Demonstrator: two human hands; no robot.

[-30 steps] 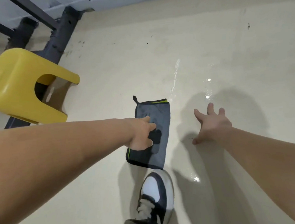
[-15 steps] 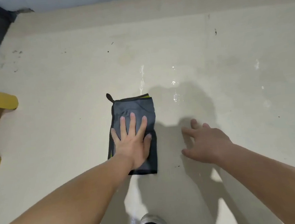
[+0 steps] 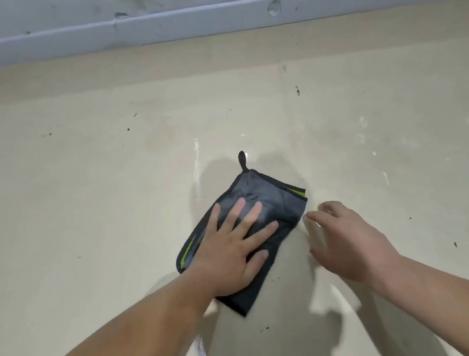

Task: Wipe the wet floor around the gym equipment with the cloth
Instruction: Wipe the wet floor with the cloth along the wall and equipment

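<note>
Grey cloth [image 3: 271, 203] flat on a glossy, scuffed beige floor [image 3: 88, 189] under a grey wall base [image 3: 187, 24].
Left hand [image 3: 233, 251] presses it, fingers spread straight; right hand [image 3: 353, 241] is just beside, loosely curled, holding nothing.

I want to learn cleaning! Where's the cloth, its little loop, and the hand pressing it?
cloth [image 3: 271, 203], head view, bare grey fabric beyond the fingers.
loop [image 3: 242, 160], head view, middle of the dark tab.
left hand [image 3: 228, 259], head view, back of the hand.
</note>
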